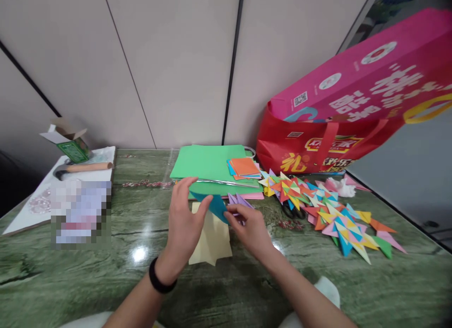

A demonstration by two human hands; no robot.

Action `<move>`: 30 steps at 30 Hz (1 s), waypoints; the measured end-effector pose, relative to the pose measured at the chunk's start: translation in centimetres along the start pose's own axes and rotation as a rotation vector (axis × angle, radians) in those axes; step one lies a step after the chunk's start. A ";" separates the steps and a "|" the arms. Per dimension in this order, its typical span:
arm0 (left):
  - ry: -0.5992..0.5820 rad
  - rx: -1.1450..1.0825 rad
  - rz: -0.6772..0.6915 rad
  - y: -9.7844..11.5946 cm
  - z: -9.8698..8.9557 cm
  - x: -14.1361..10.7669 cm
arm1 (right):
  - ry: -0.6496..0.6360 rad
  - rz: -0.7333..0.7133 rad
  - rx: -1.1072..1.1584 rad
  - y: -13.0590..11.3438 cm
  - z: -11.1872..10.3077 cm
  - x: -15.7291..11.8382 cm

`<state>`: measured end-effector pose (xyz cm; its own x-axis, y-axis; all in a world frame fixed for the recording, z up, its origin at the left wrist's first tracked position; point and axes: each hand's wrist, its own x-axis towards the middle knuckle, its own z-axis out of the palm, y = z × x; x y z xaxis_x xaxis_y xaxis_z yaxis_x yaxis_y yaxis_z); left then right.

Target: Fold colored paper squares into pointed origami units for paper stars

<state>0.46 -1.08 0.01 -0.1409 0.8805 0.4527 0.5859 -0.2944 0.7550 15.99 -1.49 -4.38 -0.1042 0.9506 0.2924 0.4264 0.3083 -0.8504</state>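
Left hand (185, 224) stands upright, fingers (181, 192) apart from thumb (204, 208); right hand (250, 225) pinches.

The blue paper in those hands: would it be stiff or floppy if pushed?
The blue paper looks thin, so it would probably bend under a push. It's likely light: the right hand pinches its edge between thumb and fingers.

A plain black band (162, 276), rounded and fairly wide, circles the left wrist (168, 267) below the bare left hand (185, 224). The right hand (252, 229) is bare, as are both forearms (303, 290). Whether the whitish patches (86, 320) at the bottom edge are clothing is unclear.
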 end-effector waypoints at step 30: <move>-0.315 -1.125 -0.593 0.3 0.5 -0.3 | 0.217 -0.171 0.034 -0.8 -0.6 -0.1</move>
<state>1.09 -1.22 -0.19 0.1360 0.9859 -0.0975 -0.5049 0.1537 0.8494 16.20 -1.81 -3.48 0.0239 0.8558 0.5167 0.3883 0.4683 -0.7937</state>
